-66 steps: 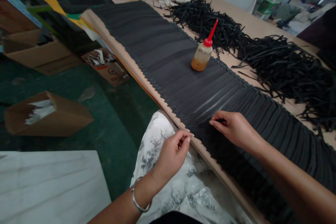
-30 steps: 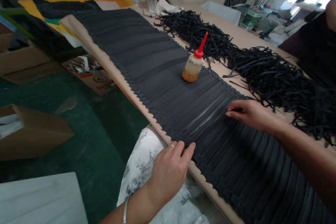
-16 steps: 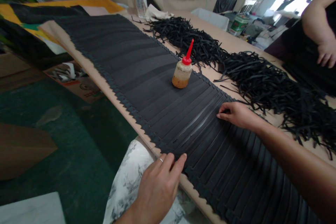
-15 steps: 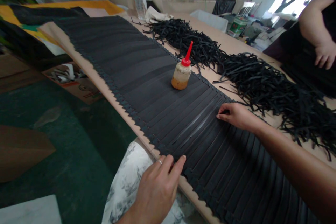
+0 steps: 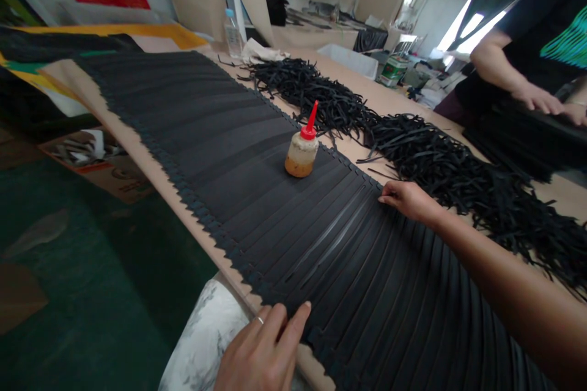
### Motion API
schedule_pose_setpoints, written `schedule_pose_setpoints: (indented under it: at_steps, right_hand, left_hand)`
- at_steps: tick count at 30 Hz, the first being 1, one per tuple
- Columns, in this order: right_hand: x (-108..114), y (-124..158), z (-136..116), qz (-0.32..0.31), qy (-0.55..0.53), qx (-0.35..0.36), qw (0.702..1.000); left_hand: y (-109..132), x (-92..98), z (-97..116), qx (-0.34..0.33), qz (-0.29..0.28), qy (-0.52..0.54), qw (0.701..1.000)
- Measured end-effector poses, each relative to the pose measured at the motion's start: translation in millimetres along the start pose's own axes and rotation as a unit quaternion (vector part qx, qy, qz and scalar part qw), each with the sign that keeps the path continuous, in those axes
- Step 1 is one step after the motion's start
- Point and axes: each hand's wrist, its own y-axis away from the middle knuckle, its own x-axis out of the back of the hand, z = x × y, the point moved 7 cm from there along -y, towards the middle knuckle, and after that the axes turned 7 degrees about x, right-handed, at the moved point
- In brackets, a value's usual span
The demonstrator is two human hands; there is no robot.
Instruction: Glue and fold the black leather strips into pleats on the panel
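Note:
A long black panel of side-by-side strips (image 5: 220, 134) with jagged edges lies along the table. At its far edge my right hand (image 5: 408, 200) is closed in a pinch on the end of a black strip; the tip between the fingers is mostly hidden. My left hand (image 5: 265, 345), wearing a ring, rests at the near edge, fingers apart and index finger stretched onto the panel; its thumb is out of sight. Between the hands, shiny wet lines (image 5: 334, 233) run across the panel. Upright on it stands a glue bottle (image 5: 301, 156) with a red nozzle and amber liquid.
Loose black strips (image 5: 413, 146) lie heaped beyond the panel on the brown table (image 5: 389, 98). A water bottle (image 5: 233, 36) and white cloth (image 5: 263, 52) stand at the back. Another person's hand (image 5: 536, 98) rests on black material at right. A carton (image 5: 123, 174) sits below left.
My right hand has slid outward to the panel's far edge, still pinched. My left hand stays at the near edge. The view has shifted, showing more of the other person, whose second hand now appears.

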Motion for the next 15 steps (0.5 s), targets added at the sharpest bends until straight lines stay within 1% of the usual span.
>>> schedule_pose_setpoints:
  at_steps: [3,8,11,12,13,15]
  right_hand:
    - [-1,-2,7,0.005,0.0,-0.005,1.0]
    - [-10,-4,13,0.015,-0.006,-0.023,1.0]
    - [-10,-7,17,0.044,-0.007,-0.042,0.998]
    - [-4,-7,20,0.067,-0.004,-0.052,0.996]
    - [7,-7,24,0.099,0.002,-0.066,0.993]
    - [42,0,36,0.198,0.021,-0.112,0.974]
  left_hand:
    - [3,-2.1,-1,-0.008,0.012,-0.011,1.0]
    - [2,-0.4,1,-0.006,-0.001,-0.008,1.0]
    - [0,0.6,1,0.002,-0.008,-0.007,1.0]
    - [0,-0.2,0,-0.001,-0.005,-0.012,1.0]
    - [1,-1.3,-1,-0.009,0.005,-0.021,1.0]
    - [4,-4.4,-5,-0.029,0.038,-0.045,0.998]
